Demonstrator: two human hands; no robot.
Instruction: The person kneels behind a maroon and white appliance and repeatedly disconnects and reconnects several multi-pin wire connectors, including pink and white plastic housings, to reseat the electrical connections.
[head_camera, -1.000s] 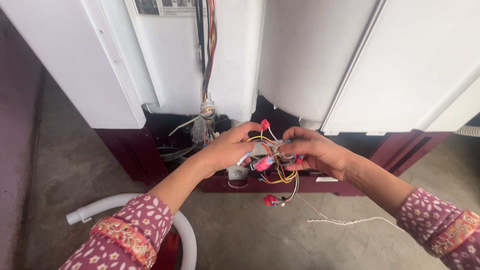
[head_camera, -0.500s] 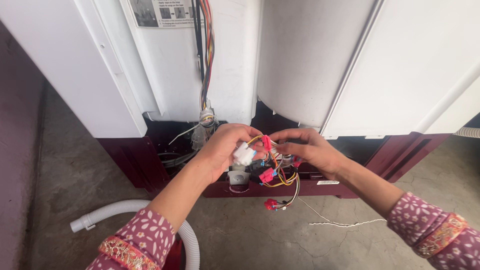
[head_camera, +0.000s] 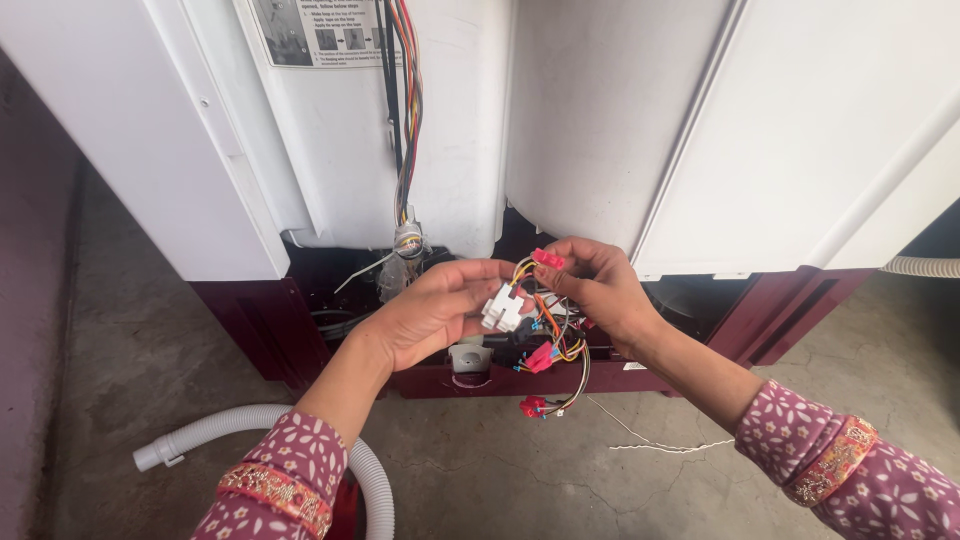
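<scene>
Gripping white connector (head_camera: 503, 308) w/ left hand (head_camera: 440, 310), right hand (head_camera: 598, 285) now pinching red connector (head_camera: 547, 259) higher.

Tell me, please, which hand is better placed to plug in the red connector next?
Probably the right hand: its fingertips already pinch the red connector, while the left hand cradles the white plug.

White appliance cabinet (head_camera: 600, 120), rear side, upright, on a dark red base (head_camera: 240, 320). Printed instruction label (head_camera: 320, 30) on the upper rear panel. Bundle of multicoloured cables (head_camera: 405, 110) running down the panel to a small round fitting (head_camera: 408, 240). Grey corrugated drain hose (head_camera: 250, 425) curving across the concrete floor (head_camera: 130, 370) at lower left. Second corrugated hose (head_camera: 920, 267) at the right edge. Thin white loose wire (head_camera: 670, 445) lying on the floor.
</scene>
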